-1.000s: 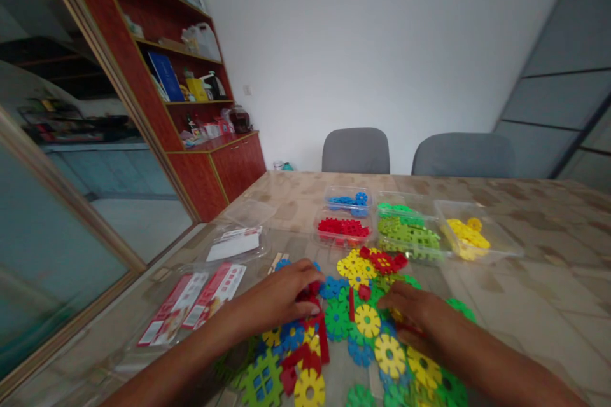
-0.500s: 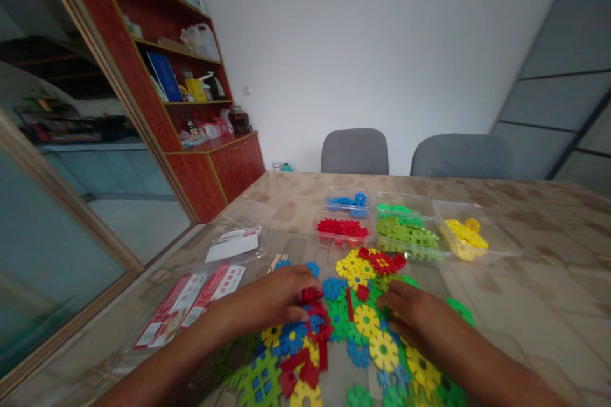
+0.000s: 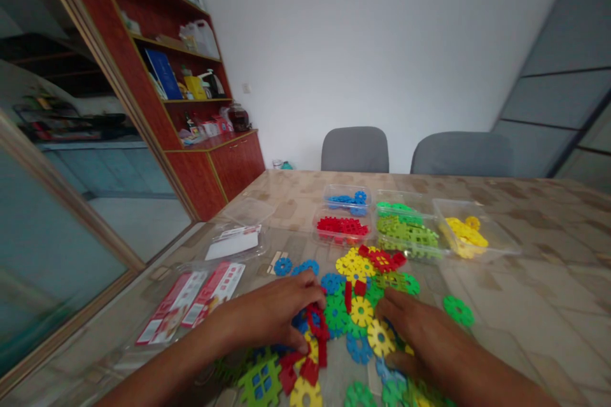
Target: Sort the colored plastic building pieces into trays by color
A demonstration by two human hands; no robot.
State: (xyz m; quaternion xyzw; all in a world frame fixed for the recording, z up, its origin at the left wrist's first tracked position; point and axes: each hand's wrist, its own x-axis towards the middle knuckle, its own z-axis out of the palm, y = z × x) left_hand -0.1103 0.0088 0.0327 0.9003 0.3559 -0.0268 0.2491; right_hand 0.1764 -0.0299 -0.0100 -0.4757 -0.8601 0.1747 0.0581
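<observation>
My left hand reaches over a heap of plastic snap-together pieces. Its thumb and fingers are spread apart around red pieces with blue ones beneath. My right hand rests low over the right part of the heap, thumb apart from bent fingers, touching yellow snowflake-shaped discs. Its fingertips are partly hidden. Between the hands lie green discs and another yellow disc. Small red pieces and a light-green square lattice piece are near my left wrist.
Clear tubs hold red pieces, blue pieces, green pieces and yellow pieces. Red-and-white labelled lids lie at left. A lone green disc sits right. Grey chairs stand behind the table.
My left hand has opened wider, its thumb moving down and nearer. The right thumb has come into view, spread from the fingers. Some yellow discs have shifted slightly left.
</observation>
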